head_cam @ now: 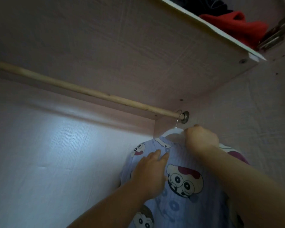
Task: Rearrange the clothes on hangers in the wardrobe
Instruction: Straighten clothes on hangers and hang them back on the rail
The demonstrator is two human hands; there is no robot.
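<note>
A light blue shirt (184, 195) printed with cartoon faces hangs on a white hanger (172, 131). The hanger's metal hook sits over the wooden rail (82, 90) at its far right end, beside the wall bracket. My right hand (201, 137) grips the right arm of the hanger near the shirt's shoulder. My left hand (150, 168) lies on the shirt's front just below the collar, fingers straight and touching the fabric near a button. The shirt's right shoulder is hidden behind my right arm.
The rest of the rail to the left is bare. The wardrobe's pale back wall (48, 162) and right side panel (262, 120) close in the space. Above, a shelf (204, 27) holds red (237, 23) and dark folded clothes; a door hinge (273, 37) is at the upper right.
</note>
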